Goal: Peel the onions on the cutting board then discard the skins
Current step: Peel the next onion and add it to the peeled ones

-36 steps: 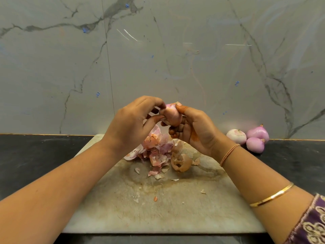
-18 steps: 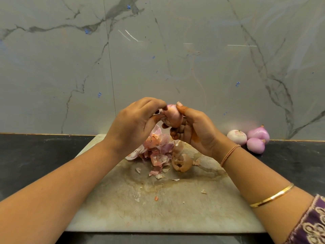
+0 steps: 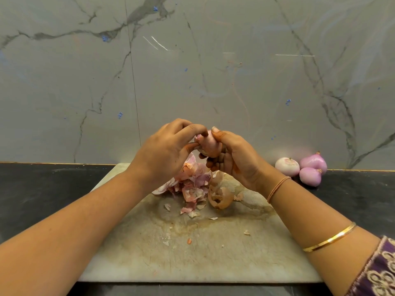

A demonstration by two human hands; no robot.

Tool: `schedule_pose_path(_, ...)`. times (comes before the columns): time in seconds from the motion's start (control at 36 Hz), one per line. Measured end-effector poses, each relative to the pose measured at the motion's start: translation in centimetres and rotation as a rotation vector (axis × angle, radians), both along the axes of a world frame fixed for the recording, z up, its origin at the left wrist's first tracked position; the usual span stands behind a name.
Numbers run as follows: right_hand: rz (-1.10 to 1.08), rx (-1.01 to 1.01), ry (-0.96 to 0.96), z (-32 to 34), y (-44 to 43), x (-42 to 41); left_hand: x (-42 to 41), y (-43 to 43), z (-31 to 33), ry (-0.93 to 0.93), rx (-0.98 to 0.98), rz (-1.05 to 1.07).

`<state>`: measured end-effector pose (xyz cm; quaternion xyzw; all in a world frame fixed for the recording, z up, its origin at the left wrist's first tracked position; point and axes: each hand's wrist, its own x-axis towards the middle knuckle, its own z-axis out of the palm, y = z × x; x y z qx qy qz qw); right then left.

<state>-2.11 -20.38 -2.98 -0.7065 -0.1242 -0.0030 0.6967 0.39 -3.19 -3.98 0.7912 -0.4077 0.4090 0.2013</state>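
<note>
Above the far part of the stained cutting board (image 3: pixel 213 259), my right hand (image 3: pixel 237 161) grips a small pink onion (image 3: pixel 208 145) with its thumb over the top. My left hand (image 3: pixel 168 150) pinches at the onion's left side with thumb and fingertips. Below the hands a heap of pink and brown onion skins (image 3: pixel 194 186) lies on the board, with a curled brown skin (image 3: pixel 220 197) at its right. Small skin flakes are scattered nearer to me.
Three peeled onions (image 3: pixel 301 167) sit on the black counter (image 3: pixel 32 193) to the right of the board, against the grey marble wall (image 3: pixel 192 71). Bangles circle my right wrist and forearm.
My left fingers have closed in over the onion's left side, and the onion has turned a little in my right hand. The skins and the board lie as before.
</note>
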Motion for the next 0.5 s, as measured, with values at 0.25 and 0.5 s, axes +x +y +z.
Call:
schedule_pose_path(0.25, 0.015, 0.06, 0.025, 0.08, -0.01, -0.08, 0.15, 0.05, -0.07, -0.002, -0.067, -0.051)
schedule_pose_path(0.5, -0.014, 0.032, -0.009, 0.29, 0.24, -0.35, 0.27, 0.1, -0.26, 0.128, -0.096, -0.144)
